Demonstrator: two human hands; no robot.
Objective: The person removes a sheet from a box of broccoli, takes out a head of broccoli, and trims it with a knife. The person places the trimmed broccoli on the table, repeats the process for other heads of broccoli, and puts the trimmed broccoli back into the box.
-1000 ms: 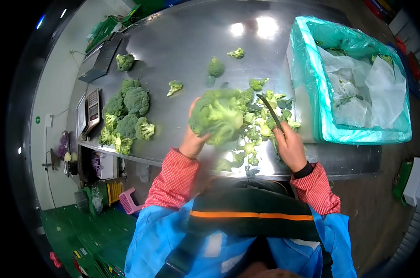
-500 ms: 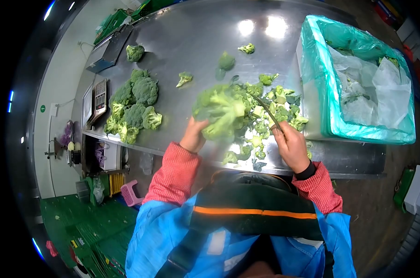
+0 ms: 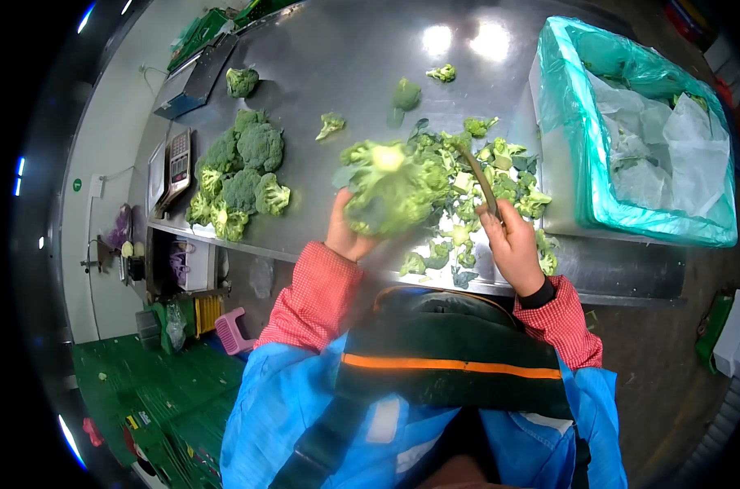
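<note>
A large broccoli head [image 3: 388, 191] is held in my left hand [image 3: 347, 231], tilted so its cut stem faces up; it is a little blurred. My fingers wrap its left underside. My right hand [image 3: 512, 248] is closed round the handle of a knife [image 3: 478, 175], whose dark, narrow, slightly curved blade points up and left over the pile. Cut broccoli pieces [image 3: 459, 236] and leaf scraps lie between and beyond my hands on the metal table. Part of the pile is hidden behind the held head.
Several whole broccoli heads [image 3: 241, 167] are heaped on the left of the steel table [image 3: 321, 81]. A weighing scale [image 3: 172, 169] stands at its left edge. On the right sits a box lined with green plastic [image 3: 582, 155], with white sheets inside. A pink stool [image 3: 234, 330] stands below left.
The held broccoli has turned, bringing its stem end upward and away from the knife. The knife has swung more upright. The whole view has shifted slightly.
</note>
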